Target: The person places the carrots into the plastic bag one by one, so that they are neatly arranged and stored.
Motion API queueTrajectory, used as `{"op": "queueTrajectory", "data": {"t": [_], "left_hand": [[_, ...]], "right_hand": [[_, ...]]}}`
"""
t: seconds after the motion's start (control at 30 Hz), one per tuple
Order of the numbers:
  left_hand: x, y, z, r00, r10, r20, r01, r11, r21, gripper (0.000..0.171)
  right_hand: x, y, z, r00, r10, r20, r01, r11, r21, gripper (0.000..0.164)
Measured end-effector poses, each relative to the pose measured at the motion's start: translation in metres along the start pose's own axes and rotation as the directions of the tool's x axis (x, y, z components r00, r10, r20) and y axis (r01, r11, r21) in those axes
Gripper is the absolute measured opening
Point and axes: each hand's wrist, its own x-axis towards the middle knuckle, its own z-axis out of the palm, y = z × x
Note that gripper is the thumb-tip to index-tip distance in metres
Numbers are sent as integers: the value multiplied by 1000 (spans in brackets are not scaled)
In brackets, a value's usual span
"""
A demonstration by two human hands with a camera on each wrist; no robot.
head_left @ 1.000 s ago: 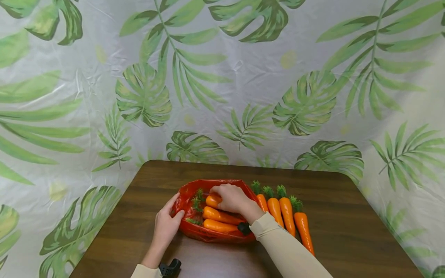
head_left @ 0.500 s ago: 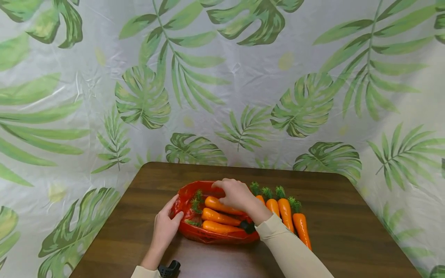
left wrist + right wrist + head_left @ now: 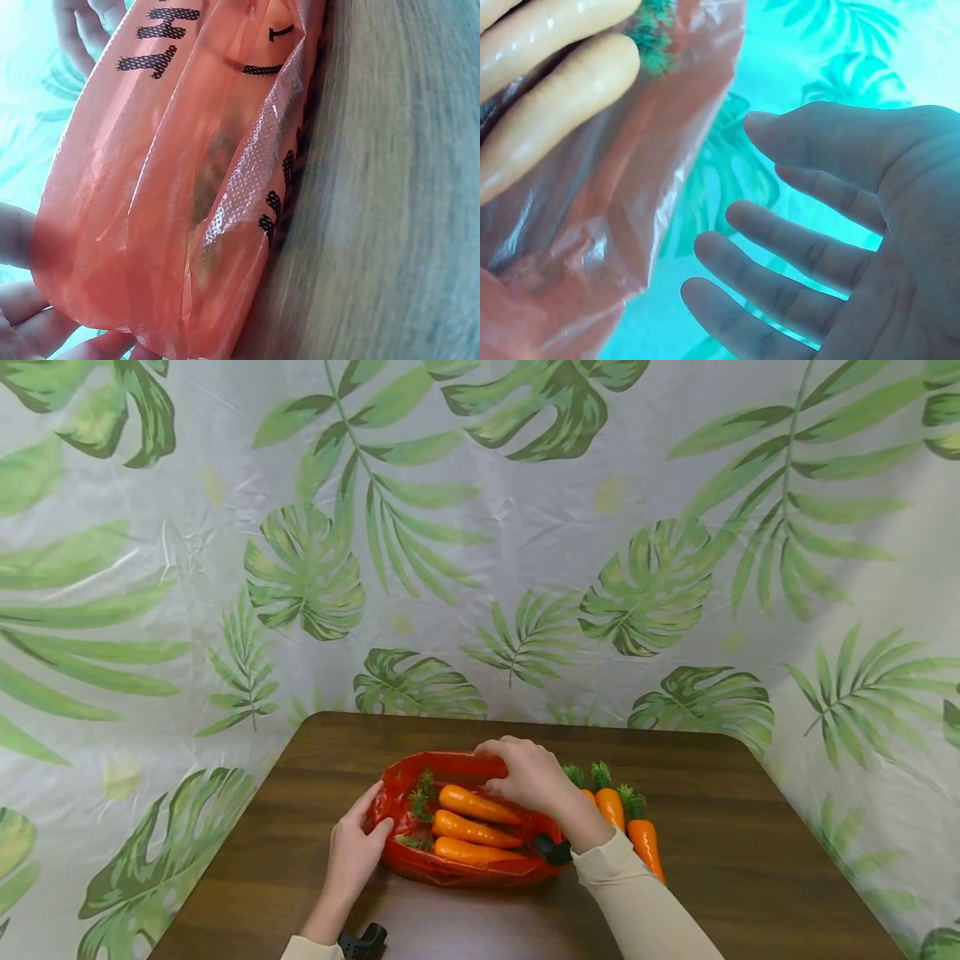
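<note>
A red plastic bag (image 3: 468, 872) lies on the table with its mouth spread wide, three orange carrots (image 3: 472, 828) side by side inside. Their green tops point left. My left hand (image 3: 354, 847) holds the bag's left end by the rim, thumb on the near side. In the left wrist view its fingers (image 3: 45, 330) wrap the end of the bag. Over the bag's far right rim is my right hand (image 3: 531, 777), its fingers loosely spread. The right wrist view shows nothing between those fingers (image 3: 780, 259), with the carrots in the bag beyond.
More carrots (image 3: 645, 847) lie in a row on the table just right of the bag, partly behind my right forearm. The dark wooden table (image 3: 697, 777) ends at a leaf-patterned curtain (image 3: 540, 543) at the back.
My right hand has let go of the farthest carrot in the bag, then risen and moved right to the bag's rim. The left hand keeps its place.
</note>
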Motion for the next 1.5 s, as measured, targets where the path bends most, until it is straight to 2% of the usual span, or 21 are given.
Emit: {"op": "queueTrajectory", "data": {"t": [0.13, 0.37, 0.53, 0.87, 1.27, 1.5], "left_hand": [[-1, 0, 0, 1000, -4, 4, 4, 1000, -10, 56], [-1, 1, -1, 1000, -18, 5, 18, 1000, -13, 56], [0, 1, -1, 1000, -13, 4, 13, 1000, -7, 56], [0, 1, -1, 1000, -10, 3, 10, 1000, -15, 56], [1, 0, -1, 1000, -8, -11, 8, 1000, -6, 56], [0, -2, 2, 1000, -25, 4, 25, 1000, -5, 56]], "right_hand": [[-6, 5, -6, 999, 32, -16, -31, 999, 34, 49], [-20, 13, -17, 993, 86, -78, -83, 996, 34, 46], [-33, 20, -24, 987, 127, -100, -119, 990, 81, 46], [-54, 45, -29, 974, 180, -134, -174, 983, 55, 48], [-85, 73, -29, 956, 253, -149, -245, 967, 75, 48], [-106, 89, -21, 945, 301, -130, -299, 953, 39, 45]]}}
